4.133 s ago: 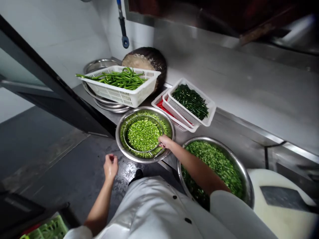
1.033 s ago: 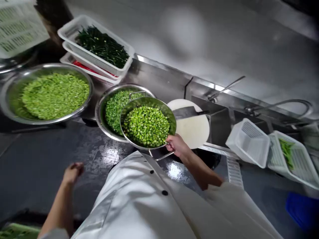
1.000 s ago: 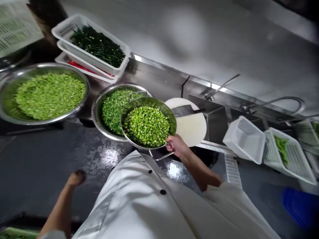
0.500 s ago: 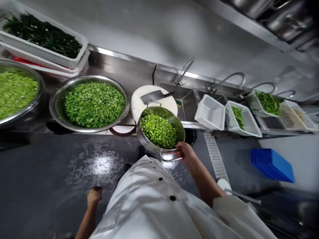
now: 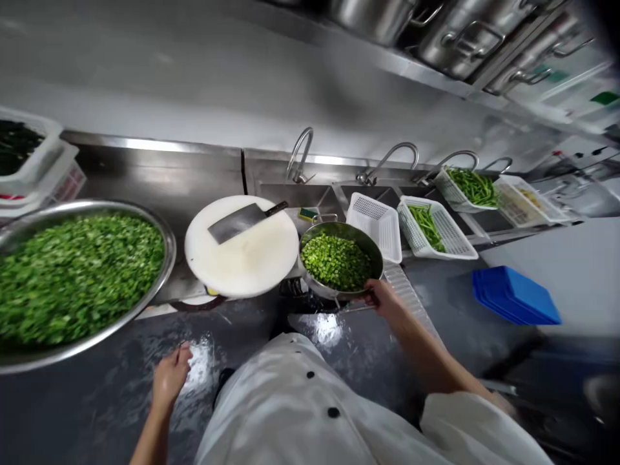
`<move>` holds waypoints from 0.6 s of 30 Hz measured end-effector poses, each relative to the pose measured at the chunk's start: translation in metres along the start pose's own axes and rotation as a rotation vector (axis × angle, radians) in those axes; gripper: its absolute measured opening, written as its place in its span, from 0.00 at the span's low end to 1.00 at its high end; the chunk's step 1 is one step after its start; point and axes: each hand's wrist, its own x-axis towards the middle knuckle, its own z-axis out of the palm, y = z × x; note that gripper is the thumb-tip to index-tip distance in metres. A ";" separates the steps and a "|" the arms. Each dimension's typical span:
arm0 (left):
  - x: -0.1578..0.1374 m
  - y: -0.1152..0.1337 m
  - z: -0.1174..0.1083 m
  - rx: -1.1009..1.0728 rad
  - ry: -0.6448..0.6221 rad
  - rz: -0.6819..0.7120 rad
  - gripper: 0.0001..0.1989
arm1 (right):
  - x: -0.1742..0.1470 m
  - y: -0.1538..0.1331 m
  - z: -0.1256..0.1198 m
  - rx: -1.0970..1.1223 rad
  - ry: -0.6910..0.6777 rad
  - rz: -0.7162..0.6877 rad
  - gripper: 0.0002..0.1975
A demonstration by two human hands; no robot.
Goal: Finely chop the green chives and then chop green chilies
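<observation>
A steel pot (image 5: 317,284) of chopped green vegetable (image 5: 336,261) is in my right hand (image 5: 383,298). The fingers are closed at the handle on its near right side. Low over the floor on the left, my left hand (image 5: 172,374) hangs with its fingers curled in and nothing visible in them. Just left of the pot is a round white chopping board (image 5: 256,258), on which a cleaver (image 5: 237,223) lies flat. Farther left stands a wide steel bowl (image 5: 167,252) heaped with finely chopped greens (image 5: 82,278).
Behind the pot runs a row of sinks with curved taps (image 5: 303,152). White baskets (image 5: 387,226) stand along them, some with long green vegetables (image 5: 426,226). Steel pots (image 5: 372,19) sit on the shelf above. Blue crates (image 5: 516,296) are at the right.
My right hand has carried the pot rightward, off the front of the chopping board to beside it and the sink. The view has shifted right. My left hand stays low, slightly raised.
</observation>
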 end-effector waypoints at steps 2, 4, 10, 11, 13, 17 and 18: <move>0.013 0.083 0.005 -0.017 0.040 0.190 0.21 | 0.030 -0.013 -0.005 0.019 -0.033 0.088 0.09; 0.031 0.173 0.017 0.030 0.069 0.408 0.19 | 0.057 -0.023 -0.014 0.058 -0.085 0.100 0.09; 0.140 0.449 0.087 0.573 0.076 0.996 0.15 | 0.104 -0.040 -0.059 0.126 -0.053 0.021 0.14; 0.165 0.489 0.103 0.673 0.056 1.075 0.17 | 0.107 -0.041 -0.067 0.117 -0.017 0.023 0.14; 0.215 0.563 0.135 0.817 0.037 1.188 0.21 | 0.111 -0.040 -0.079 0.094 0.065 0.030 0.13; 0.301 0.672 0.191 0.943 -0.019 1.240 0.30 | 0.111 -0.028 -0.093 0.028 0.196 0.031 0.11; 0.319 0.691 0.202 0.970 -0.049 1.242 0.31 | 0.111 -0.025 -0.094 -0.007 0.190 0.019 0.09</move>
